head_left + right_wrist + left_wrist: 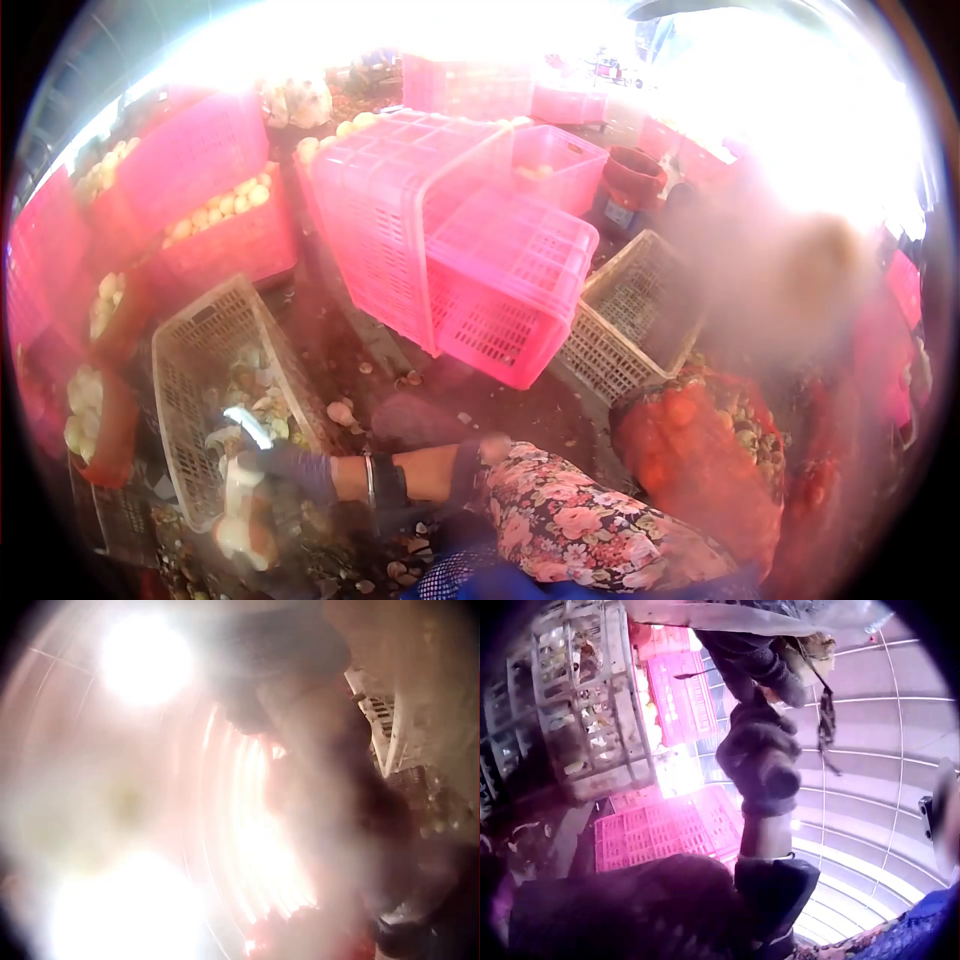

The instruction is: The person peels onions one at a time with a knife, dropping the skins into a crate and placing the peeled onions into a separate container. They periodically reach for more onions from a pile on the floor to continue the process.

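Observation:
My right hand (295, 472), in a dark glove below a bracelet and black strap, reaches over the worn, pale crate (205, 335) at lower left. It grips a knife (248, 428), whose blade catches bright light. In the left wrist view, my gloved left hand (754, 664) curls its fingers round an onion (815, 658) with a dry, dark stalk hanging down. The right fist shows just below it, close to the left fingers. Glare washes out much of the left hand in the head view, and the right wrist view is hazy. Onion scraps lie in the crate.
Stacked pink crates (375, 220) stand ahead. More pink crates with pale onions (225, 208) are at left. A second worn crate (610, 365) sits right of centre, near a red mesh sack (680, 450). Peelings and a loose onion (341, 412) lie on the ground.

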Motion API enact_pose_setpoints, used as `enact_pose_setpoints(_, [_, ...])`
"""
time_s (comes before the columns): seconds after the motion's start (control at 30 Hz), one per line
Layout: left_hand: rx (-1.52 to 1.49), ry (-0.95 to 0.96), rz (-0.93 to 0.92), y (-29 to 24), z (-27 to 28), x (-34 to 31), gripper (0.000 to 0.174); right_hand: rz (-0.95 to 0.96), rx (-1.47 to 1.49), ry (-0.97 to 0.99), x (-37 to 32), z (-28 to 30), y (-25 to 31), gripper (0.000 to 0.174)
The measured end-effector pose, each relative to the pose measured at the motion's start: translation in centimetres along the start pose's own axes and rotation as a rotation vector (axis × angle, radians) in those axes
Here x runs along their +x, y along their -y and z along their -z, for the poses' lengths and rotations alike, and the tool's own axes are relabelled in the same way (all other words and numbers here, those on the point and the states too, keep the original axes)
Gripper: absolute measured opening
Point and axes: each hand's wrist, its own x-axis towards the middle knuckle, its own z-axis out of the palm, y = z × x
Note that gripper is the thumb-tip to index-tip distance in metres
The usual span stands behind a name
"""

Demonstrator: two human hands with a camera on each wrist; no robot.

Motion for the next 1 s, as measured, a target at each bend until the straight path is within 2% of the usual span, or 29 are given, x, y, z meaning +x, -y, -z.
enact_pose_setpoints(0.07, [-0.004, 0.003, -0.002, 0.1, -0.4, 0.1, 0.066, 0.013, -0.067, -0.060, 0.2, 1.0, 2.2, 0.036])
enact_pose_setpoints(0.17, [-0.003, -0.002, 0.004, 0.2, -0.6, 0.1, 0.064, 0.131, -0.212, -0.189, 1.5, 2.8, 5.0, 0.036])
enact_pose_setpoints(0.27, [-0.004, -0.001, 0.003, 0.2, -1.0, 0.1, 0.062, 0.250, -0.492, -0.220, 2.5, 3.0, 4.9, 0.036])
enact_pose_setpoints(0.37, [0.001, -0.001, 0.005, 0.0, -1.0, 0.1, 0.060, 0.336, -0.787, -0.063, 1.5, 0.9, 1.7, 0.036])
enact_pose_setpoints(0.5, [-0.002, -0.010, 0.015, 0.0, -1.1, 0.1, 0.058, 0.399, -0.979, 0.138, -0.6, -1.6, -2.7, 0.037])
enact_pose_setpoints(0.73, [-0.024, -0.029, 0.008, 0.1, 0.2, -0.5, 0.054, 0.543, -1.202, 0.123, -1.1, 0.0, -3.9, 0.040])
enact_pose_setpoints(0.87, [-0.084, -0.137, 0.013, -0.8, 1.8, -2.7, 0.052, 0.714, -1.562, 0.130, -2.5, 1.8, -5.2, 0.043])
enact_pose_setpoints(0.9, [-0.112, -0.145, 0.007, -0.9, 1.5, -2.5, 0.052, 1.064, -1.652, 0.094, -2.4, 0.3, -2.5, 0.036])
enact_pose_setpoints(0.93, [-0.149, -0.151, -0.006, -1.2, 1.3, -2.1, 0.051, 0.863, -1.490, 0.179, -2.7, -0.1, -1.8, 0.037])
enact_pose_setpoints(0.97, [-0.112, -0.167, -0.065, -0.2, 2.1, -1.4, 0.060, 0.665, -1.302, 0.226, -2.9, -0.4, -1.1, 0.039])
enact_pose_setpoints(1.0, [-0.342, -0.120, -0.045, -4.1, 2.2, -2.3, 0.064, 0.487, -1.125, 0.230, -3.0, -0.7, -0.4, 0.041])
